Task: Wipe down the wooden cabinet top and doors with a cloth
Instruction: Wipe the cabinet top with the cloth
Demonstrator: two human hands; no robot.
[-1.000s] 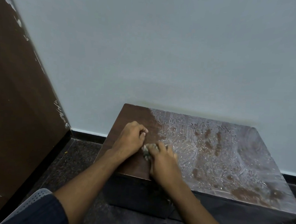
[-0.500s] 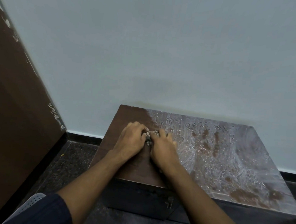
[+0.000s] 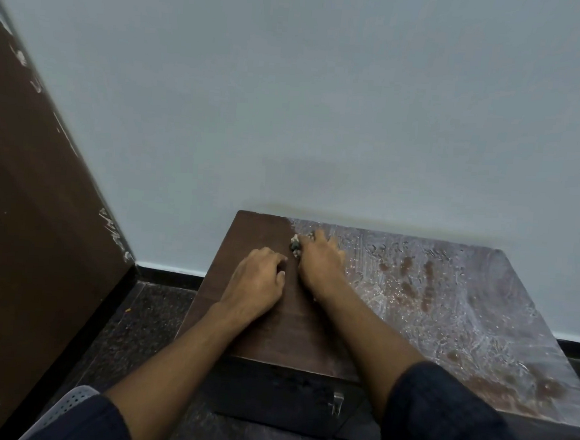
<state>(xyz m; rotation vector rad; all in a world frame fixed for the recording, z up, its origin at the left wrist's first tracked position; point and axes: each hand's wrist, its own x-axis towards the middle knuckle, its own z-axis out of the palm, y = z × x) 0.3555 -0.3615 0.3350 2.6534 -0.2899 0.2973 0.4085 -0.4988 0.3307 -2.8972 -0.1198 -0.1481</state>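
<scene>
A low dark wooden cabinet [image 3: 273,335] stands against the wall. Its left strip is clean brown wood; the wider right part [image 3: 447,299] is coated with whitish dusty film and brown smudges. My right hand [image 3: 319,266] grips a small crumpled grey cloth [image 3: 295,246] near the back of the top, at the border between clean and dusty wood. My left hand [image 3: 256,282] rests on the clean strip just left of it, fingers curled under, holding nothing I can see. The cabinet's front door with a metal latch [image 3: 337,402] shows below the top edge.
A pale wall rises directly behind the cabinet. A brown wooden panel or door [image 3: 23,235] with chipped edges leans in at the left. Dark speckled floor [image 3: 136,329] lies between it and the cabinet. A white perforated object [image 3: 62,406] shows at the bottom left.
My right hand has pushed the cloth from the front middle toward the back edge of the top. My left hand has stayed on the clean strip and is now apart from the right.
</scene>
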